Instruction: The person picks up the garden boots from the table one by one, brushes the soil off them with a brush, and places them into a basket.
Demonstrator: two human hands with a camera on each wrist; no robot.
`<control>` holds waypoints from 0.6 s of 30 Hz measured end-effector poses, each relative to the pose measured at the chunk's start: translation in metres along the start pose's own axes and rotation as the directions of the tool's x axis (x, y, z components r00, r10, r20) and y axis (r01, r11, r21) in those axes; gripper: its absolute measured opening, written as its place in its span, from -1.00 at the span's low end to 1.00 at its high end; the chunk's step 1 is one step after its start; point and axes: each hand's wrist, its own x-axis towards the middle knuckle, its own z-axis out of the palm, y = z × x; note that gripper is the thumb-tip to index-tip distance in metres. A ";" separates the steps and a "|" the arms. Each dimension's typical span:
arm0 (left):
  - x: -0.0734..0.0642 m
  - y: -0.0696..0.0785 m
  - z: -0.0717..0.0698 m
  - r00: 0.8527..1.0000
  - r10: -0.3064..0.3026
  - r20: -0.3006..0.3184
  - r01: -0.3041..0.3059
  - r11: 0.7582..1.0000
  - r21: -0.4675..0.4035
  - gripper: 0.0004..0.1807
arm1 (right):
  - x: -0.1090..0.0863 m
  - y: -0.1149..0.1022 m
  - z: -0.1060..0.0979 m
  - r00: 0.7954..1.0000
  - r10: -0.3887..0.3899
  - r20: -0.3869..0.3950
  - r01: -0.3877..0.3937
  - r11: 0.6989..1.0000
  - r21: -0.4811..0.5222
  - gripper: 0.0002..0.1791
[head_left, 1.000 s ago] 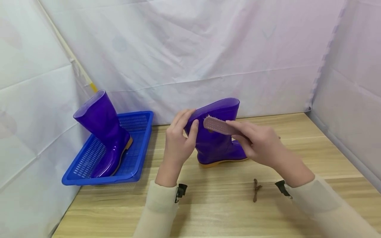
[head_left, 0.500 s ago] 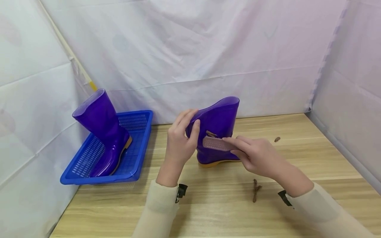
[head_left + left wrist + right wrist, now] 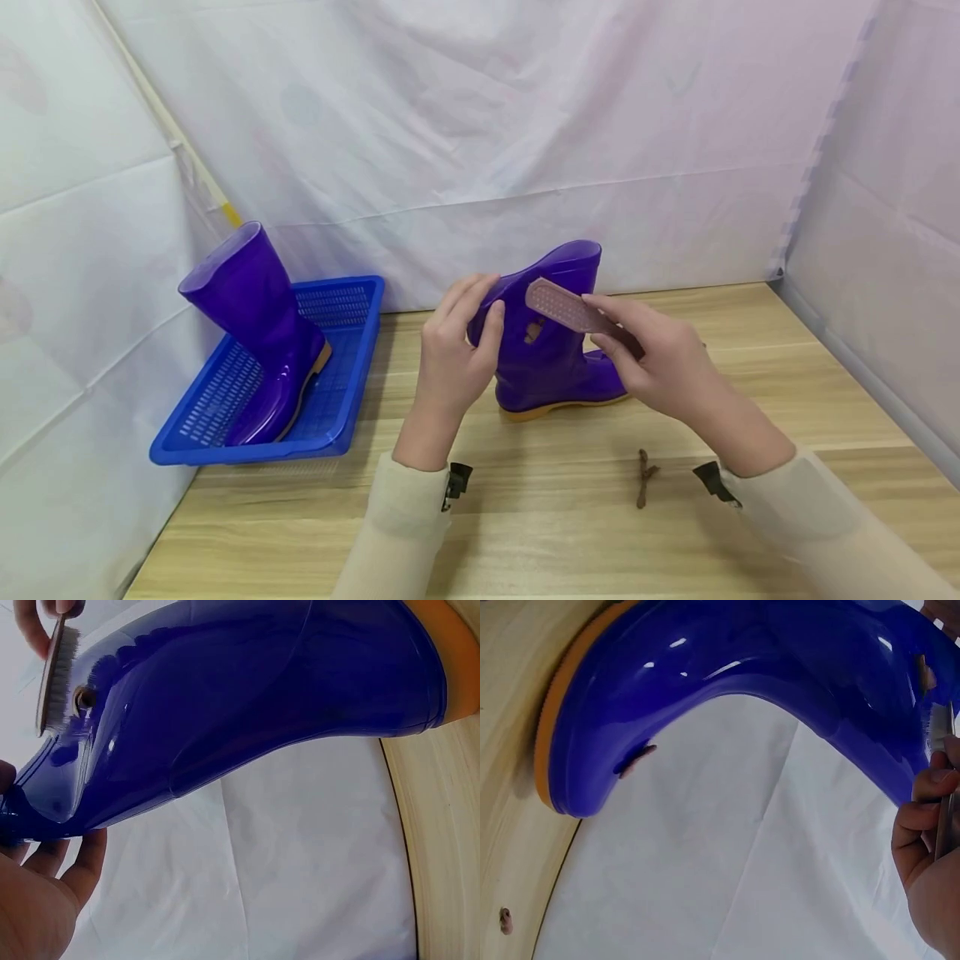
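A purple rain boot (image 3: 540,367) with a yellow-orange sole stands upright on the table, toe to the right. My left hand (image 3: 459,350) grips the back of its shaft near the top, thumb on the near side and fingers over the rim. Pinched in my right hand (image 3: 660,358) is a flat wooden brush (image 3: 566,308). Its pale bristles (image 3: 66,675) meet the upper shaft in the left wrist view. A brown clump (image 3: 533,331) clings to the shaft just below the brush. Another brown piece (image 3: 636,760) lies on the boot's foot in the right wrist view.
To the left, a blue plastic basket (image 3: 348,392) holds a second purple boot (image 3: 262,333), which leans to the left. A brown twig-like piece (image 3: 643,479) lies on the wooden table (image 3: 555,533) in front. White cloth (image 3: 465,142) hangs behind.
My right hand swept the brush down the shaft, then back up toward the rim, where it is now. The left hand keeps its hold and the boot stays nearly in place.
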 end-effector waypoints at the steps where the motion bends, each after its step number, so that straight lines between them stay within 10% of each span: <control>1: 0.000 0.000 0.000 1.000 0.004 0.001 -0.004 1.000 0.000 -0.68 | -0.001 0.000 0.001 1.000 -0.009 0.014 0.009 1.000 -0.004 -0.39; 11: 0.006 -0.002 -0.003 0.999 -0.031 0.039 0.031 1.000 -0.001 -0.65 | -0.020 0.001 0.005 0.983 -0.103 0.154 0.103 0.995 0.007 -0.38; 18: 0.008 0.000 0.000 0.978 -0.208 0.005 0.208 0.975 -0.076 -0.59 | -0.022 0.001 0.000 0.976 -0.131 0.172 0.135 0.991 -0.015 -0.56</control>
